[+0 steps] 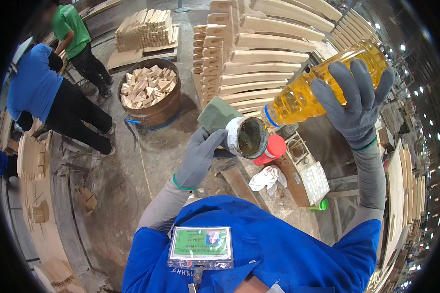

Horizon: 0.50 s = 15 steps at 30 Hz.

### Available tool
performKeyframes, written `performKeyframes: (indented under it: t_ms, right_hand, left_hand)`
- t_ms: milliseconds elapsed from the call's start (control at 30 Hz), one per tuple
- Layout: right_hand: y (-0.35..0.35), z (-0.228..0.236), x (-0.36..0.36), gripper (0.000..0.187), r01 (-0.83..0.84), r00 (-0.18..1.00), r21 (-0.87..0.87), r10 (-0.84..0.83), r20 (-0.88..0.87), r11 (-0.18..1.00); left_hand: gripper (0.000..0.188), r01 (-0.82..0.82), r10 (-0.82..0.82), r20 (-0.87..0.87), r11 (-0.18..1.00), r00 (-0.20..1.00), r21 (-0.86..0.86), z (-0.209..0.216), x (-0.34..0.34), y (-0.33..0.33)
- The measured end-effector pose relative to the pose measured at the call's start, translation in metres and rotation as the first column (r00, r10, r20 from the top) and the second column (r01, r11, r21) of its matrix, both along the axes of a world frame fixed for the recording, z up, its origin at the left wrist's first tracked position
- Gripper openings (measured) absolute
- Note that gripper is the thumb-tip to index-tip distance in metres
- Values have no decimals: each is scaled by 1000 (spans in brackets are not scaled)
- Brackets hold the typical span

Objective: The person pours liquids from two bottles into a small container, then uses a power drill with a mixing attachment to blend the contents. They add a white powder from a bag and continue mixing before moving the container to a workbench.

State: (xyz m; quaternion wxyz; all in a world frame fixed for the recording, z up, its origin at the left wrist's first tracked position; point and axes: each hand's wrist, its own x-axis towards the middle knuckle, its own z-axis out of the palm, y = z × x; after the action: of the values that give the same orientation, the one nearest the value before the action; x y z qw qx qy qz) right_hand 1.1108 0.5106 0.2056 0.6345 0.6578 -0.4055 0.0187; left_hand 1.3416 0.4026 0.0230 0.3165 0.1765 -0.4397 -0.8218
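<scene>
My right hand [354,95], in a grey glove, grips a clear plastic bottle [298,100] of yellow liquid. The bottle is tipped, its blue-ringed mouth pointing down to the left at the rim of a small white cup [235,136]. Dark liquid shows inside the cup. My gloved left hand [200,154] is closed around the cup's left side. A flat grey-green block [219,115] sits right by the left fingers and the cup; whether that hand holds it too, I cannot tell. Just beyond the cup is a red-lidded jar [274,148].
A white rag [268,179], a white tray [314,184] and a green cap [322,204] lie on the bench before me. Curved wooden parts [271,46] are stacked ahead. A round bin [154,105] of wood offcuts stands left. Two people [49,83] work at far left.
</scene>
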Motion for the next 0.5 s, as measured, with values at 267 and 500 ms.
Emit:
performKeyframes:
  t_ms: [267,500]
  right_hand:
    - [9,4,-7,52,-28,999,-59,26,-41,998]
    - [10,9,-5,52,-40,996,-72,34,-81,997]
  left_hand:
    - [27,4,-3,-24,1000,1000,16,4,-5,6]
    - [29,10,-11,-29,1000,1000,-6,2,-5,6]
